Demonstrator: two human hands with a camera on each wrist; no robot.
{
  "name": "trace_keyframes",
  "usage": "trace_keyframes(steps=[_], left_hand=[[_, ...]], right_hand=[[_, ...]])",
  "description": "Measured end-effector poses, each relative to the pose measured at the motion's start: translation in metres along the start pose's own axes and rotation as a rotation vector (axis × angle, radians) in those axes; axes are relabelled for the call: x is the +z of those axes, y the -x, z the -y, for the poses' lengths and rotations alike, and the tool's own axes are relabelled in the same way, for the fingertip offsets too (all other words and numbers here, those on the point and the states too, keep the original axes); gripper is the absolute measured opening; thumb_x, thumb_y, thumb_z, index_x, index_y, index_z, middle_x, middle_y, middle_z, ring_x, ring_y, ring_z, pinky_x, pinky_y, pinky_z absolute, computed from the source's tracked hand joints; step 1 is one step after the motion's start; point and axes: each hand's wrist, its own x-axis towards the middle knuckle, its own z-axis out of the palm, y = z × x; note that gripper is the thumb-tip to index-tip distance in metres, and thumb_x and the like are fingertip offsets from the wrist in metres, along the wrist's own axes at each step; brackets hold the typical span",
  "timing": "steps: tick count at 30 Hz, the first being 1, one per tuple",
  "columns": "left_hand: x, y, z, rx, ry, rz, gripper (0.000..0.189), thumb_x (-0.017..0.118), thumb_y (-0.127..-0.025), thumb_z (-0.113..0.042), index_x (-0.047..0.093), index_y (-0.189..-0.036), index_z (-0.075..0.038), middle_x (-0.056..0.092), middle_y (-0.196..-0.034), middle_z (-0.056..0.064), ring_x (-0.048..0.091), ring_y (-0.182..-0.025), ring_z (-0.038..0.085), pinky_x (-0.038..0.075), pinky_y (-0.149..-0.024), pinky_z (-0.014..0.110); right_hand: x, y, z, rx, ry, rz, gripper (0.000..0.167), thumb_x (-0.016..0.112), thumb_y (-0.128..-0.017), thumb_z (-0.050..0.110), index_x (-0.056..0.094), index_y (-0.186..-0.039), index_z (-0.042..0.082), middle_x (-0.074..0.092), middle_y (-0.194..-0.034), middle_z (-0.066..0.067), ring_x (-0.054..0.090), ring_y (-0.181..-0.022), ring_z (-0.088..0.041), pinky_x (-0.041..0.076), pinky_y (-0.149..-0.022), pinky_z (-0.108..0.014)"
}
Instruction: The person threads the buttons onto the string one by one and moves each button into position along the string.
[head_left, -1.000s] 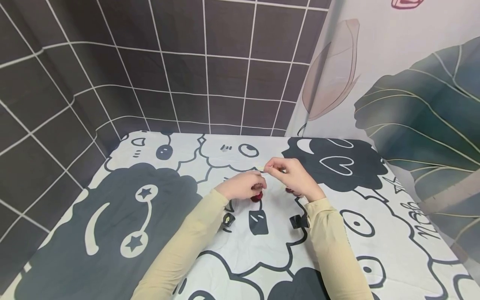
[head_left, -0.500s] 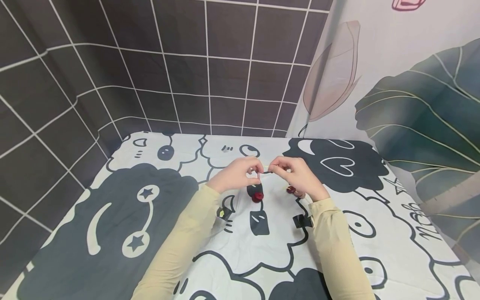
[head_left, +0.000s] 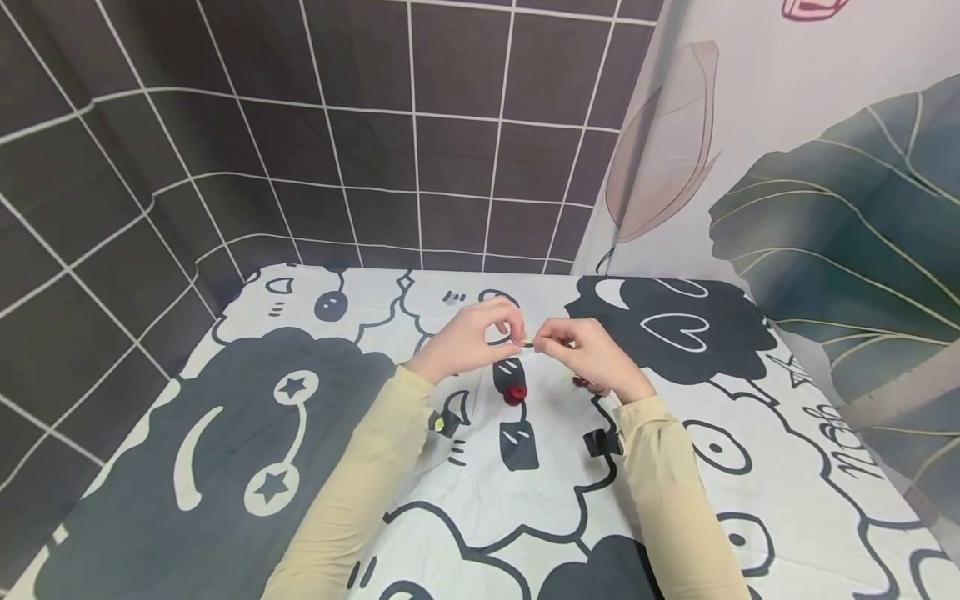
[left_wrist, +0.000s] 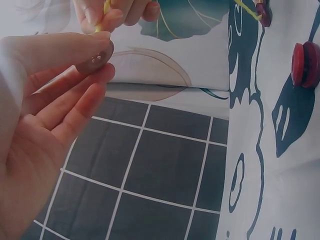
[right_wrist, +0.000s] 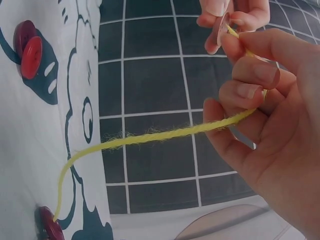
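Observation:
My left hand [head_left: 471, 340] pinches a brownish button [left_wrist: 95, 62] with small holes between thumb and fingers, its other fingers extended below. Facing it, my right hand [head_left: 588, 354] holds yellow yarn [right_wrist: 165, 136], thumb and forefinger right at the button's face. The yarn's tip meets the button near its holes in the right wrist view. From the right palm the yarn runs down to a dark red button [right_wrist: 50, 223] near the cloth, where it is attached. Both hands are raised over the patterned cloth.
Two red buttons, one bright [right_wrist: 32, 57] and one darker [right_wrist: 24, 36], lie together on the white cloth [head_left: 480, 492] below the hands. A dark gridded curtain [head_left: 360, 150] hangs behind, and a leaf-printed curtain [head_left: 862, 208] on the right.
My left hand has moved up and away from above the red buttons, bringing the brownish button to the yarn tip. The right hand has stayed nearly in place, still pinching the yarn.

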Motion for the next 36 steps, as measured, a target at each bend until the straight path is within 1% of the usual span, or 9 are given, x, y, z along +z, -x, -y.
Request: trace_keyframes(steps=[2, 4, 9, 15, 19, 22, 27, 31, 36], left_hand=[[0.0002, -0.0001, -0.0002, 0.01, 0.004, 0.002, 0.016, 0.072, -0.081, -0.001, 0.059, -0.085, -0.008, 0.063, -0.092, 0.003, 0.058, -0.09, 0.012, 0.052, -0.085, 0.031], [0.0004, -0.0003, -0.0007, 0.012, 0.003, 0.007, 0.016, 0.071, -0.081, 0.0, 0.059, -0.086, -0.008, 0.062, -0.092, 0.003, 0.058, -0.089, 0.012, 0.052, -0.085, 0.03], [0.001, -0.0009, -0.0023, 0.012, -0.019, 0.032, 0.016, 0.071, -0.081, 0.001, 0.058, -0.087, -0.007, 0.061, -0.092, 0.003, 0.059, -0.088, 0.012, 0.052, -0.085, 0.03], [0.0018, -0.0011, -0.0042, 0.01, -0.018, 0.068, 0.016, 0.069, -0.082, 0.001, 0.057, -0.089, -0.007, 0.061, -0.092, 0.005, 0.06, -0.089, 0.015, 0.054, -0.086, 0.036], [0.0018, -0.0009, -0.0047, 0.008, -0.021, 0.074, 0.017, 0.069, -0.082, 0.002, 0.057, -0.089, -0.007, 0.061, -0.092, 0.005, 0.06, -0.089, 0.015, 0.054, -0.086, 0.037], [0.0017, -0.0008, -0.0045, 0.004, -0.037, 0.077, 0.017, 0.069, -0.082, 0.001, 0.057, -0.09, -0.007, 0.061, -0.091, 0.004, 0.06, -0.088, 0.015, 0.054, -0.086, 0.035], [0.0023, -0.0012, -0.0046, -0.025, -0.077, 0.099, 0.02, 0.069, -0.083, -0.003, 0.059, -0.1, -0.007, 0.061, -0.094, 0.004, 0.06, -0.089, 0.013, 0.053, -0.085, 0.028], [0.0026, -0.0015, -0.0056, -0.05, -0.076, 0.108, 0.027, 0.069, -0.085, -0.004, 0.058, -0.11, -0.006, 0.062, -0.099, 0.006, 0.059, -0.092, 0.015, 0.053, -0.086, 0.031], [0.0031, -0.0012, -0.0062, -0.07, -0.068, 0.113, 0.031, 0.069, -0.085, -0.005, 0.057, -0.113, -0.005, 0.063, -0.103, 0.007, 0.061, -0.095, 0.016, 0.053, -0.087, 0.034]], right_hand=[[0.0002, -0.0004, 0.0, -0.011, 0.008, -0.003, 0.011, 0.06, -0.093, 0.022, 0.068, -0.091, 0.015, 0.046, -0.064, 0.003, 0.034, -0.037, -0.01, 0.031, -0.035, -0.023], [0.0003, -0.0005, 0.0005, -0.011, 0.005, -0.01, 0.011, 0.06, -0.093, 0.022, 0.068, -0.09, 0.016, 0.045, -0.063, 0.003, 0.034, -0.036, -0.01, 0.03, -0.035, -0.022], [0.0009, -0.0013, 0.0002, -0.032, 0.024, -0.014, 0.011, 0.061, -0.093, 0.022, 0.068, -0.089, 0.016, 0.043, -0.062, 0.004, 0.037, -0.037, -0.01, 0.032, -0.036, -0.024], [0.0016, -0.0022, -0.0009, -0.06, 0.071, -0.008, 0.011, 0.06, -0.093, 0.019, 0.068, -0.087, 0.016, 0.045, -0.062, 0.005, 0.04, -0.043, -0.009, 0.035, -0.043, -0.025], [0.0006, -0.0009, -0.0012, -0.035, 0.058, -0.001, 0.011, 0.059, -0.093, 0.017, 0.066, -0.086, 0.016, 0.046, -0.062, 0.004, 0.036, -0.039, -0.009, 0.031, -0.038, -0.023], [0.0, -0.0003, -0.0008, -0.025, 0.04, 0.011, 0.011, 0.058, -0.093, 0.017, 0.066, -0.087, 0.014, 0.047, -0.063, 0.003, 0.034, -0.036, -0.009, 0.03, -0.035, -0.023], [0.0016, -0.0026, 0.0006, -0.082, 0.079, 0.012, 0.011, 0.059, -0.093, 0.016, 0.067, -0.087, 0.013, 0.046, -0.062, 0.005, 0.039, -0.043, -0.009, 0.035, -0.043, -0.024], [0.0034, -0.0039, -0.0002, -0.117, 0.106, 0.004, 0.01, 0.059, -0.092, 0.015, 0.067, -0.085, 0.014, 0.047, -0.061, 0.007, 0.042, -0.046, -0.009, 0.037, -0.049, -0.023], [0.0048, -0.0045, -0.001, -0.137, 0.118, 0.003, 0.01, 0.06, -0.092, 0.015, 0.067, -0.085, 0.015, 0.049, -0.062, 0.007, 0.044, -0.051, -0.01, 0.038, -0.052, -0.024]])
